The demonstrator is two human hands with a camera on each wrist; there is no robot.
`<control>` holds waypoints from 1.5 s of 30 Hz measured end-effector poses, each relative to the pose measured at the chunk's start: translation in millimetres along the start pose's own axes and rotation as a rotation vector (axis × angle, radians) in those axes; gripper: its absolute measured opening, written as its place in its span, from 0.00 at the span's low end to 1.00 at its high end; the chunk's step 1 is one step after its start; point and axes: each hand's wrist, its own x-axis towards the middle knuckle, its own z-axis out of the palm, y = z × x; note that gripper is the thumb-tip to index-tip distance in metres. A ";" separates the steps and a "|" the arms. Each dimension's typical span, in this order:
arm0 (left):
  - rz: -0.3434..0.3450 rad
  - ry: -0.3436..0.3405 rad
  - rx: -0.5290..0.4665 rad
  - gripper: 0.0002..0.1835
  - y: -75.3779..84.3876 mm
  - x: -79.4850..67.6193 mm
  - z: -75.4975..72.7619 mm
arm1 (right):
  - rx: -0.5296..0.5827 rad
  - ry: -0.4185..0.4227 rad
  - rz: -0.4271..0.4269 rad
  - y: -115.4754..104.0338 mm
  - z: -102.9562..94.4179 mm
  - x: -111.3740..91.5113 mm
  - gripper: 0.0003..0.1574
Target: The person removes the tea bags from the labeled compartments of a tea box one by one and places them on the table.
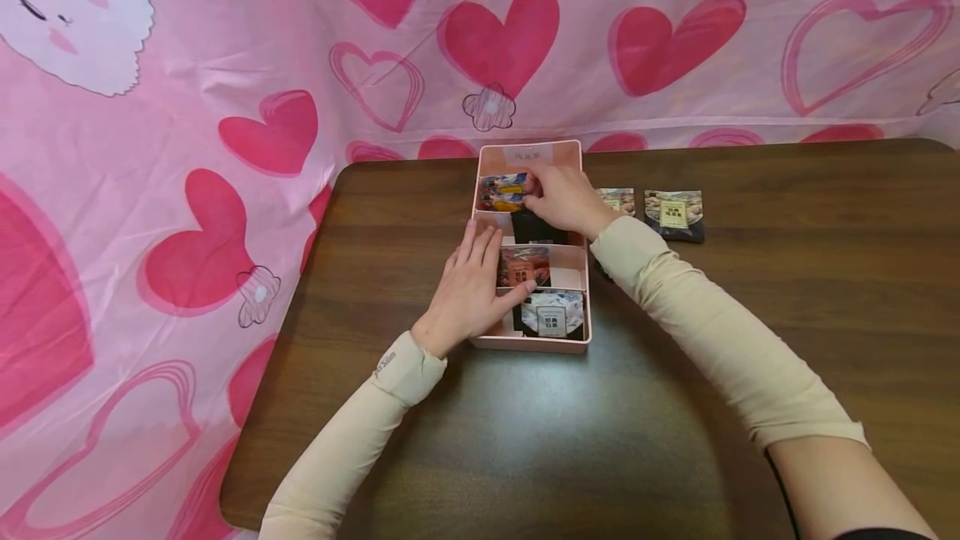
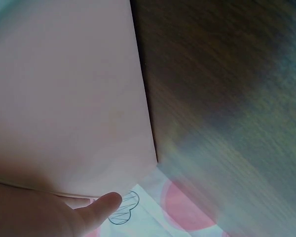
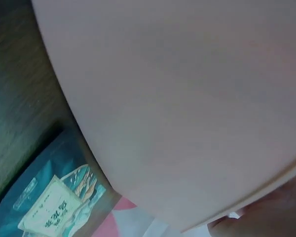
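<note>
We're watching the right hand (image 1: 567, 200) touching the blue-and-yellow sachets (image 1: 501, 201) in the pink box's (image 1: 534, 345) far compartment; pinching, we can't tell. The left hand (image 1: 468, 294) is resting straight-fingered across the left rim.

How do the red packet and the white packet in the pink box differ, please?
The red packet has a reddish label; the white packet has a pale one. The white packet sits at the near end of the pink box, the red packet farther back. The white packet reaches close to the box's right side, while the red packet leaves a gap there. Both have dark print on their labels.
</note>
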 end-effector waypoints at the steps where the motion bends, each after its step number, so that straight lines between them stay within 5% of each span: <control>1: 0.000 0.000 0.001 0.50 -0.1 0.1 0.1 | 0.004 -0.008 0.002 -0.3 0.3 0.2 0.13; 11: 0.001 0.006 -0.004 0.50 -0.7 0.3 1.3 | 0.049 -0.094 0.036 -1.4 3.5 3.0 0.12; 26: -0.003 0.008 -0.001 0.51 -0.3 -0.2 0.8 | 0.044 -0.036 0.021 -0.2 2.0 1.4 0.13; 45: 0.003 0.015 -0.013 0.51 0.1 0.2 0.7 | 0.185 0.141 0.037 2.3 -24.4 -6.4 0.16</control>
